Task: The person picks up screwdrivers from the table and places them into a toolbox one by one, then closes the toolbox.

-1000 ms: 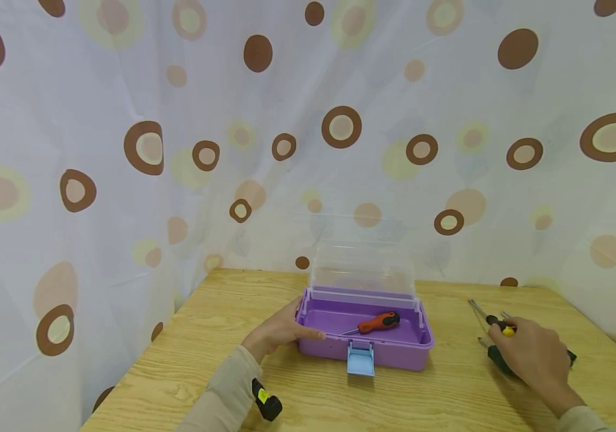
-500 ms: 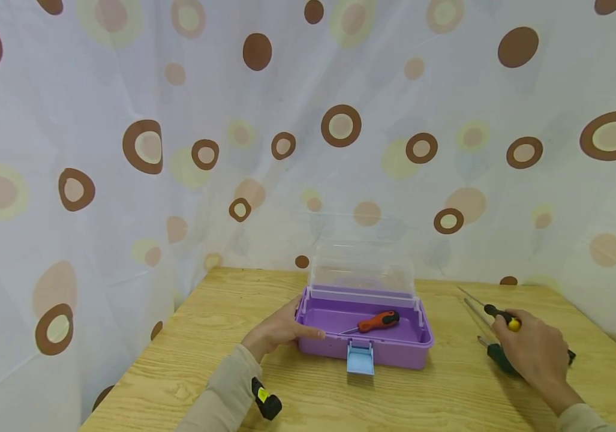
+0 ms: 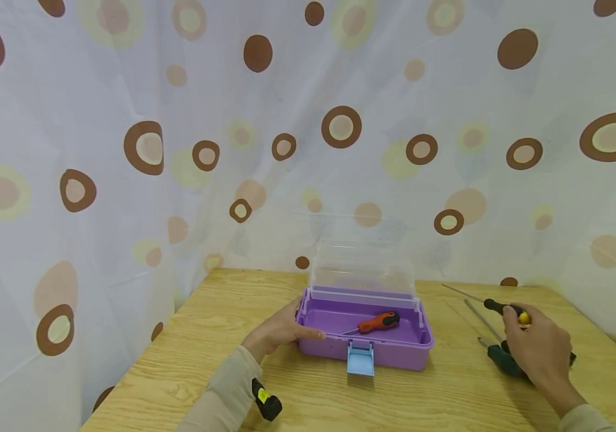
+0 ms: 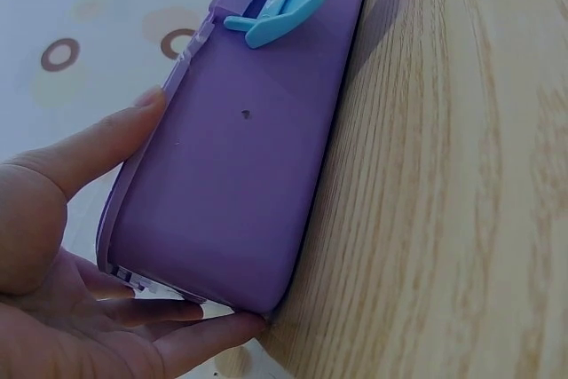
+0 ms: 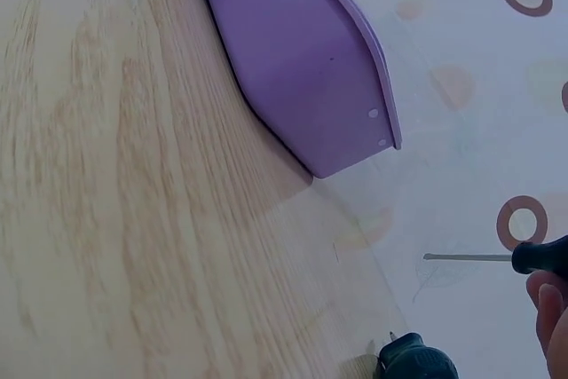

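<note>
A purple toolbox [image 3: 329, 351] stands with its clear lid [image 3: 361, 264] raised and its light blue latch [image 3: 360, 362] hanging down. Inside lies a screwdriver with a red and black handle [image 3: 378, 322]. My left hand [image 3: 278, 329] grips the box's left end; in the left wrist view the thumb lies at the rim and the fingers [image 4: 213, 343] are against the end wall. My right hand [image 3: 540, 348] holds a black-handled screwdriver [image 3: 495, 306] with a yellow end, its shaft pointing left and away. In the right wrist view this screwdriver [image 5: 541, 257] shows only partly.
Below my right hand lie a dark green-handled screwdriver [image 3: 504, 360] and another long metal shaft [image 3: 480, 315], its handle mostly hidden. A small black device [image 3: 266, 399] with a yellow label is at my left sleeve. Behind the wooden table [image 3: 221, 312] hangs a dotted curtain [image 3: 286, 90].
The right hand has lifted the black-handled screwdriver from beside the others, and its tip has swung left. The left hand and toolbox have stayed put.
</note>
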Available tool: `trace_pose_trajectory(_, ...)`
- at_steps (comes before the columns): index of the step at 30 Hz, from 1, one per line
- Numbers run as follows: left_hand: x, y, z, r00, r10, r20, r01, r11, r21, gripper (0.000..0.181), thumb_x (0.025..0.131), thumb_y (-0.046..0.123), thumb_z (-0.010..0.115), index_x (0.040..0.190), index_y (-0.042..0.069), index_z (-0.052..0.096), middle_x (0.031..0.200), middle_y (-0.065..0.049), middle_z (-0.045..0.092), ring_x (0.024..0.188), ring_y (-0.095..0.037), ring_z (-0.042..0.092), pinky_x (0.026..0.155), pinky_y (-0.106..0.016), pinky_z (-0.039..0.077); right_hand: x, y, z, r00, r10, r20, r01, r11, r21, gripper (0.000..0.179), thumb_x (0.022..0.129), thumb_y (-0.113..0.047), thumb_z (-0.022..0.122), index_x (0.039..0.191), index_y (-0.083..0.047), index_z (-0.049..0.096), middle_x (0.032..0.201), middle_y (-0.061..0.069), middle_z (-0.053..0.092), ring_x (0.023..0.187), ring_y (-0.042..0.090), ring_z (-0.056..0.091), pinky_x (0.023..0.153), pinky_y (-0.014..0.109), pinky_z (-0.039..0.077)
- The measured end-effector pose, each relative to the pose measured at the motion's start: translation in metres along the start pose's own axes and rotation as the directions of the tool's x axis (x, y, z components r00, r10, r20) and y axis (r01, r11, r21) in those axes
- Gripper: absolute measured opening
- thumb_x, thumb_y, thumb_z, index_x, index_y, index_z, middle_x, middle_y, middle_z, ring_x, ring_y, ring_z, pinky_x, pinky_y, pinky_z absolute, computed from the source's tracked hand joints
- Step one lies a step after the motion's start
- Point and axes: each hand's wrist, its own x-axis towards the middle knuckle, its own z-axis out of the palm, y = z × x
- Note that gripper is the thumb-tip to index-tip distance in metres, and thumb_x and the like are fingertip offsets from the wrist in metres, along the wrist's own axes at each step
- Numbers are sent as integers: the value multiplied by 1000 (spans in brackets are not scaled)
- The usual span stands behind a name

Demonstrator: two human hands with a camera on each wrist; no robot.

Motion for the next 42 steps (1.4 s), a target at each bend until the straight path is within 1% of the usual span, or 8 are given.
trace_pose_trajectory(7,-1,0,0,1000,-9,5,9,1000,-12,109,83,16,87,166,12,15,154,-24,41,135,-43,46,108,-60,41,4,1,-5,992,121,47,-124,989,82,55,110,-38,45,135,9,60,84,13,77,67,15,64,59,35,44)
trace_pose_trajectory(11,-1,0,0,1000,1,3,-1,1000,-5,108,83,16,87,165,12,16,154,-23,42,135,-42,46,109,-59,40,5,1,-8,976,212,51,-218,963,158,60,109,-44,47,136,7,61,80,1,76,63,0,59,54,28,47)
trace_pose_trajectory(13,0,-1,0,1000,2,-1,-2,1000,-1,108,83,16,87,165,12,17,154,-22,42,135,-42,47,110,-58,39,5,1,-9,965,254,60,-261,931,254,61,108,-45,48,138,7,59,76,-10,73,60,-3,60,52,25,50)
trace_pose_trajectory(15,0,-1,0,1000,4,-3,-4,1000,4,108,83,16,87,165,11,17,154,-22,42,135,-41,47,111,-58,38,6,2,-10,952,295,87,-304,864,401,53,107,-43,53,133,2,64,75,-18,71,61,-2,63,49,22,51)
trace_pose_trajectory(20,0,-1,0,1000,0,-3,0,1000,-4,108,83,15,87,165,11,17,154,-22,42,135,-42,47,110,-58,40,5,1,-14,906,365,215,-395,544,741,13,101,-37,66,107,-26,67,78,-14,74,66,2,70,46,21,51)
trace_pose_trajectory(22,0,-1,0,1000,-4,-1,4,1000,-10,108,83,15,87,165,12,17,154,-23,42,134,-42,47,109,-58,41,4,-1,-16,896,364,253,-408,454,792,9,99,-37,68,104,-29,67,80,-11,76,68,3,70,45,21,50)
trace_pose_trajectory(36,0,-1,-1,1000,-9,-8,9,1000,-4,108,83,16,87,165,10,17,155,-23,41,135,-41,47,112,-57,37,5,-7,-17,908,235,346,-392,190,900,9,98,-27,72,101,-20,77,87,1,78,69,9,71,43,21,44)
trace_pose_trajectory(42,-1,0,-1,1000,-17,-5,17,1000,-16,107,83,15,87,165,11,17,154,-24,42,135,-42,47,109,-58,40,5,-11,-16,905,188,382,-412,166,896,10,99,-26,70,104,-21,78,90,2,78,71,10,70,43,22,44)
